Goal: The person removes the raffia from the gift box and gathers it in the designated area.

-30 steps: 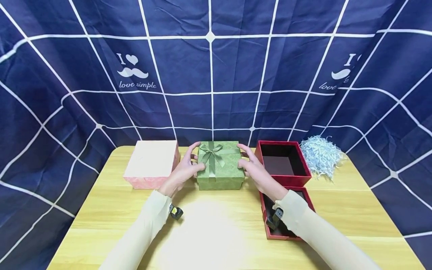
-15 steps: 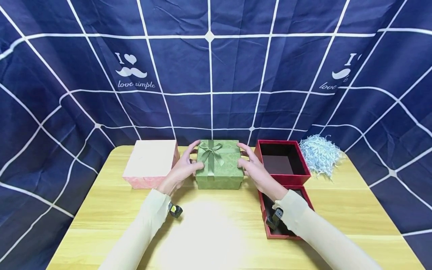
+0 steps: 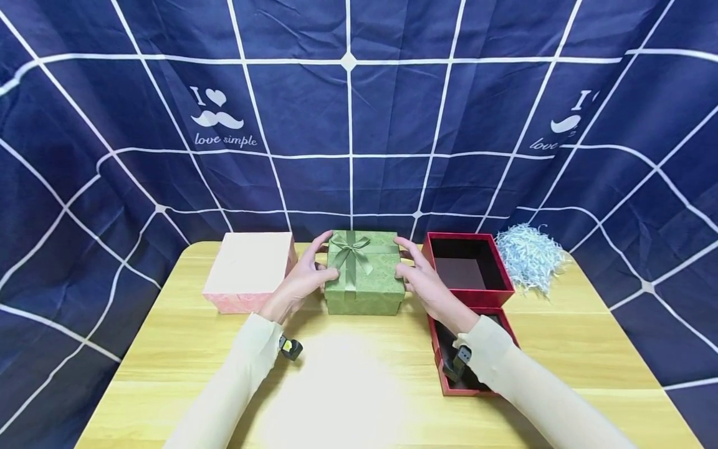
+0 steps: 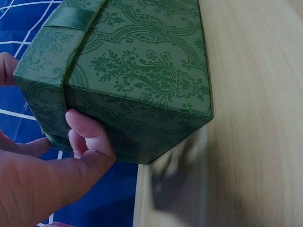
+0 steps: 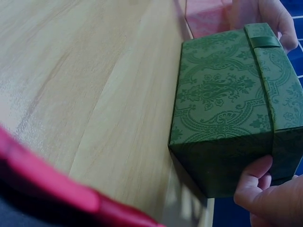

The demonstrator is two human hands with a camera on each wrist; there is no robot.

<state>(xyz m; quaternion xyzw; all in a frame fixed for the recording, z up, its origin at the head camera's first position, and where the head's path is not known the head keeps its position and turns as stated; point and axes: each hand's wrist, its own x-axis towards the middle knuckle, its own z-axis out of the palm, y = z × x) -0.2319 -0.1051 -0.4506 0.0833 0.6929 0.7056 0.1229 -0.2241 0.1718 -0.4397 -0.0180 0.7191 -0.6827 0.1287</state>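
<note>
A green patterned gift box (image 3: 364,305) stands at the back middle of the table, its lid (image 3: 384,268) on top with a green ribbon and bow (image 3: 352,249). At its left side my left hand (image 3: 305,274) grips the lid, thumb toward the near corner and index finger toward the far one. My right hand (image 3: 423,280) mirrors this on the right side. In the left wrist view, the thumb (image 4: 87,130) lies along the lid's lower edge. The right wrist view has the other thumb (image 5: 258,175) at the same edge; the remaining fingers are mostly hidden.
A pink box (image 3: 249,265) stands to the left. Right of the green box is a red box (image 3: 499,296) with no lid, its dark inside showing. A red lid (image 3: 465,393) lies upturned under the right wrist. Blue paper shreds (image 3: 529,257) lie beside the red box. Blue cloth (image 3: 297,112) hangs behind.
Both hands keep their hold on the green lid, whose far edge looks very slightly higher. The head view has shifted a little; the other things stay where they were.
</note>
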